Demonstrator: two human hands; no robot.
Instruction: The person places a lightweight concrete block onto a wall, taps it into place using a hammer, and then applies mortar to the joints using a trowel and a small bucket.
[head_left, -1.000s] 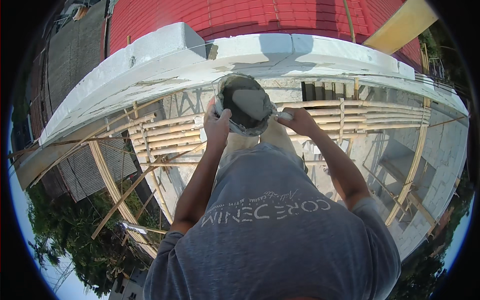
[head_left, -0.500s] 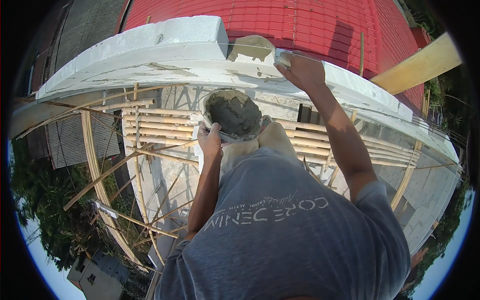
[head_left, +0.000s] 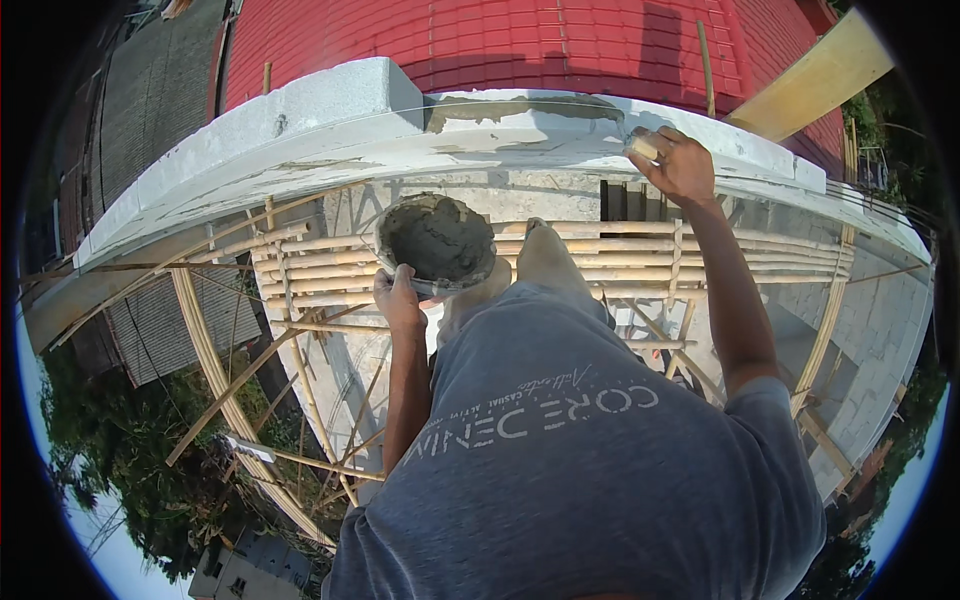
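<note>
My left hand [head_left: 400,298] grips the near side of a round bucket [head_left: 384,235]. Wet grey mortar [head_left: 440,238] lies inside the bucket, which I hold in front of my body, on the near side of the wall. My right hand [head_left: 686,170] is closed around the light handle of a trowel [head_left: 648,148] by the wall's edge. Most of the trowel's blade is hard to make out. A thin bed of mortar [head_left: 540,104] covers the top of the pale block wall [head_left: 500,145], between a raised white block [head_left: 320,98] and my right hand.
A thin line runs along the wall face. Bamboo poles [head_left: 345,270] form scaffolding below me, lashed to uprights. Beyond the wall lies a red tiled roof [head_left: 560,45]. A wooden plank [head_left: 815,75] slants at the far right. Trees and a lower building show at the lower left.
My right hand has moved right along the wall, and the mortar heap beside the block is now spread into a long, flat layer. The bucket has shifted slightly left in the view.
</note>
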